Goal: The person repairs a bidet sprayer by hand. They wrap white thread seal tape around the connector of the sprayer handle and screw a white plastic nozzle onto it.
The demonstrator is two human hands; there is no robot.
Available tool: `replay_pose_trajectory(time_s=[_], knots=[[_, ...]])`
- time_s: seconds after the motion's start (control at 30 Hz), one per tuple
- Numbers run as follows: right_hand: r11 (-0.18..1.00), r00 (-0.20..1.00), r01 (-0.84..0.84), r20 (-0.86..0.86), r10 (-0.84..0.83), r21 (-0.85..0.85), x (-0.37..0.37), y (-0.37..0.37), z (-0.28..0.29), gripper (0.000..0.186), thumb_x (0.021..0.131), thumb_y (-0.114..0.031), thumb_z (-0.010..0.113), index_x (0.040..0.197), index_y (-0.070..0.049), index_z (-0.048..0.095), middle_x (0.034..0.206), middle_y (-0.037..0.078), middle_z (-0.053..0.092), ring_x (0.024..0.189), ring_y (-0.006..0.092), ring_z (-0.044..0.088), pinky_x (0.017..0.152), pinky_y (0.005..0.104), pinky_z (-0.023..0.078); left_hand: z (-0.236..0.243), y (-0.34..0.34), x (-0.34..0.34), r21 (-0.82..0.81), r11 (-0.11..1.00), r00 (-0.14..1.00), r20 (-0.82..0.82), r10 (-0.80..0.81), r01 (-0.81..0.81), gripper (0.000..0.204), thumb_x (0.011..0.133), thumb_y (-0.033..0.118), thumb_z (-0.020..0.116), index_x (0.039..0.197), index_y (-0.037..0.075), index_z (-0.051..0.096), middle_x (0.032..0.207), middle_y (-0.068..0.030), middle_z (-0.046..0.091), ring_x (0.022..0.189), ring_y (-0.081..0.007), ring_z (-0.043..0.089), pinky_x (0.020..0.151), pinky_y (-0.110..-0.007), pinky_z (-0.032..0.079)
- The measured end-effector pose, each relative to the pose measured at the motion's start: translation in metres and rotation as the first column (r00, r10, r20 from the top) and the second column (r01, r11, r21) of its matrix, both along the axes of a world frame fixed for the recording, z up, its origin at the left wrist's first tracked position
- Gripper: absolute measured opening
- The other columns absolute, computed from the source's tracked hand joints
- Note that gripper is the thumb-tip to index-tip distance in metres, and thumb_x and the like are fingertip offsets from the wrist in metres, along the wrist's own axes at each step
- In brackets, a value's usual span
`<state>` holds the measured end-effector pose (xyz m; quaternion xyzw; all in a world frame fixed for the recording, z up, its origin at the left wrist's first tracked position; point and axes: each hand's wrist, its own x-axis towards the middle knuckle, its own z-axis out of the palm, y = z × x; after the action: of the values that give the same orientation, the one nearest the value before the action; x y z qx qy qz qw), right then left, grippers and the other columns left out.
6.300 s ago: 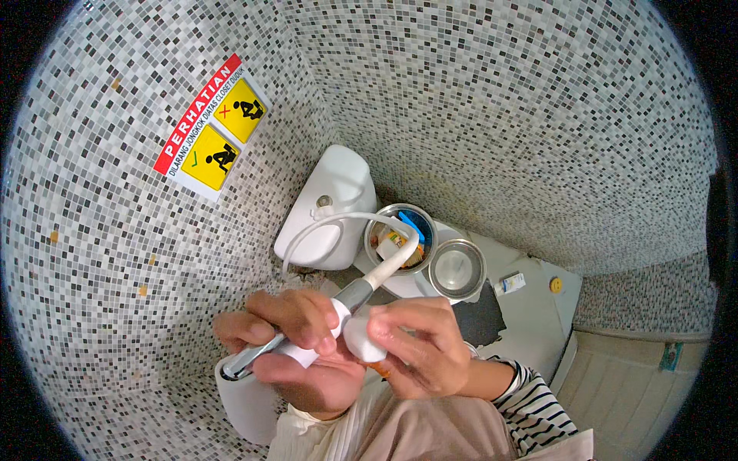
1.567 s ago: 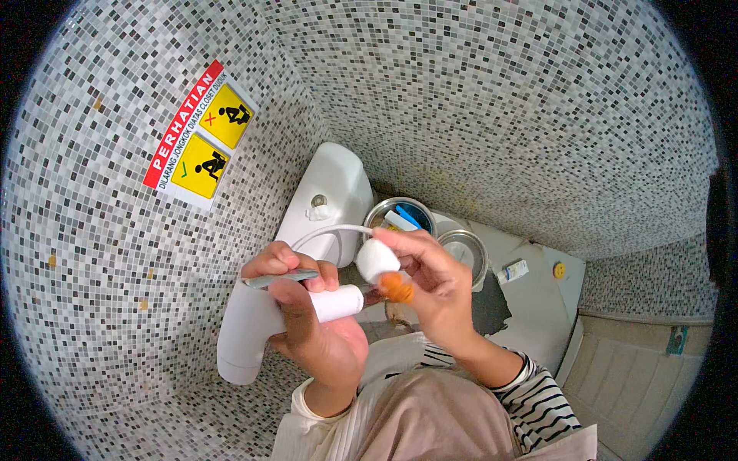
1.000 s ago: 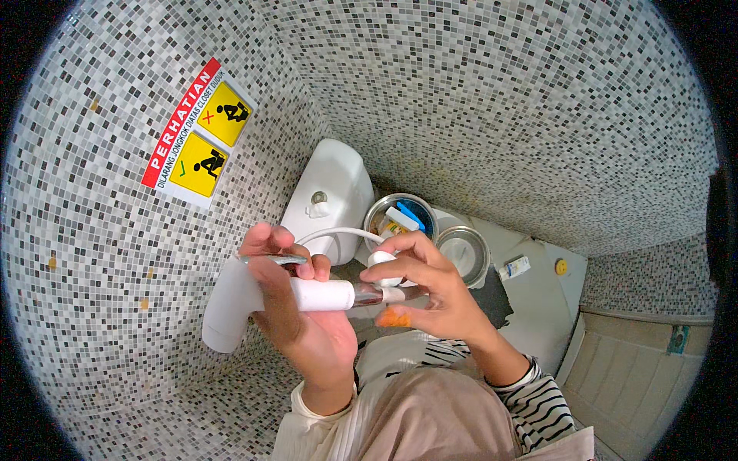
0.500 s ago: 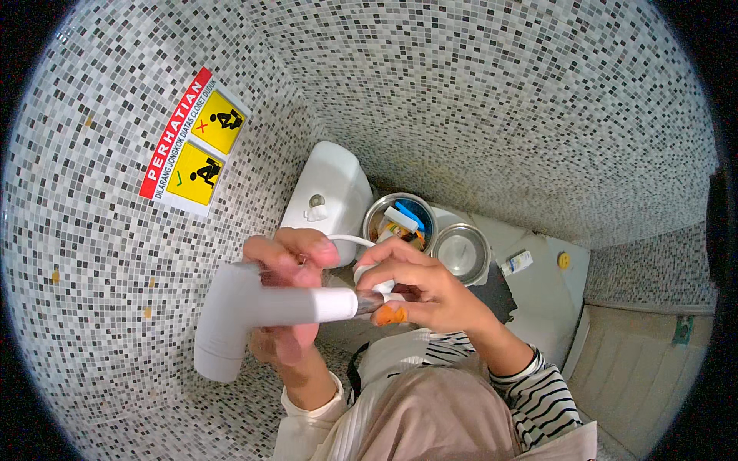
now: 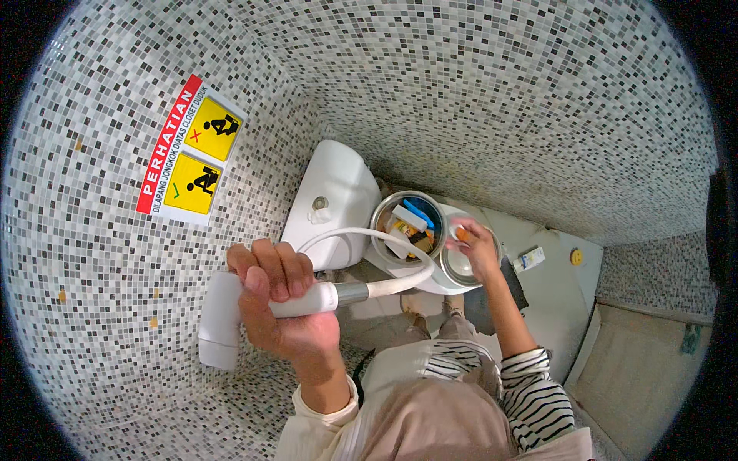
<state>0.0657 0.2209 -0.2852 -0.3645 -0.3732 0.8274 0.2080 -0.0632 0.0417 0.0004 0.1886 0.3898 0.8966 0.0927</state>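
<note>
Two hands on the job, and now they've parted! Half a second ago the right hand (image 5: 478, 250) was right up at the handle of the white sprayer (image 5: 221, 319), fingers by its metal collar (image 5: 354, 292); now it's gone out and over to the metal bowl (image 5: 453, 273) on the person's right. Reading that for the work in hand, two-handed contact with the sprayer is off for the moment, leaving it a one-hand hold. So to the left hand (image 5: 284, 307): fingers curled over the handle, thumb coming up by the sprayer's head, clamped firmly on it, with the sprayer lifted clear to the left and its head angled downward. Behind it the pale hose (image 5: 392, 286) loops up and back past the white tank (image 5: 338, 196). Across to the right hand: blurred, but the fingers look drawn together on a small orange thing (image 5: 463, 235) with a pale patch beside it, above the bowl's near-left part; whether it touches the bowl, I can't tell. Just beside, the fuller bowl (image 5: 375, 242) sits with its blue and white bits.
</note>
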Motion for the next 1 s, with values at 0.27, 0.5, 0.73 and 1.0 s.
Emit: replay_pose_trajectory(time_s=[0.27,0.5,0.73,1.0], knots=[[0.6,0.639,-0.604,0.769,-0.03,0.525,0.073,0.005,-0.21,0.041,0.07,-0.009,0.066,0.111,-0.012,0.059,0.081,0.014,0.056,0.077,0.0324,0.06,0.069,0.0425,0.049,-0.035,0.049,-0.015,-0.071,0.997,0.993,0.104,0.046,-0.039,0.022,0.083,0.018,0.052,0.074,0.012,0.032,0.06,0.002,0.029,0.055,-0.0082,0.03,0.052,-0.023,0.028],[0.564,0.525,-0.643,0.834,-0.168,0.518,0.054,-0.002,-0.246,0.036,0.069,-0.003,0.065,0.102,-0.008,0.054,0.105,0.016,0.046,0.093,0.0371,0.054,0.08,0.0463,0.046,-0.078,0.076,-0.034,-0.011,1.0,0.988,0.155,-0.003,0.004,0.02,0.084,0.016,0.051,0.075,0.012,0.034,0.061,0.0024,0.03,0.054,-0.0078,0.029,0.05,-0.023,0.028],[0.393,0.132,-0.913,0.991,0.023,0.112,0.055,0.003,-0.281,0.04,0.076,-0.004,0.055,0.115,-0.006,0.047,0.113,0.015,0.045,0.107,0.0322,0.048,0.086,0.0419,0.047,-0.103,0.099,-0.043,0.072,0.995,0.973,0.215,-0.079,0.065,0.018,0.085,0.016,0.049,0.076,0.011,0.035,0.061,0.0016,0.031,0.054,-0.0089,0.031,0.051,-0.024,0.029],[0.338,0.169,-0.923,0.983,-0.073,0.184,0.062,0.002,-0.306,0.041,0.075,-0.005,0.055,0.115,-0.005,0.051,0.121,0.018,0.046,0.111,0.0322,0.047,0.088,0.0415,0.046,-0.118,0.111,-0.043,0.046,0.997,0.972,0.223,-0.072,0.063,0.016,0.085,0.017,0.049,0.078,0.011,0.036,0.061,0.0008,0.033,0.055,-0.0097,0.032,0.052,-0.024,0.03]])
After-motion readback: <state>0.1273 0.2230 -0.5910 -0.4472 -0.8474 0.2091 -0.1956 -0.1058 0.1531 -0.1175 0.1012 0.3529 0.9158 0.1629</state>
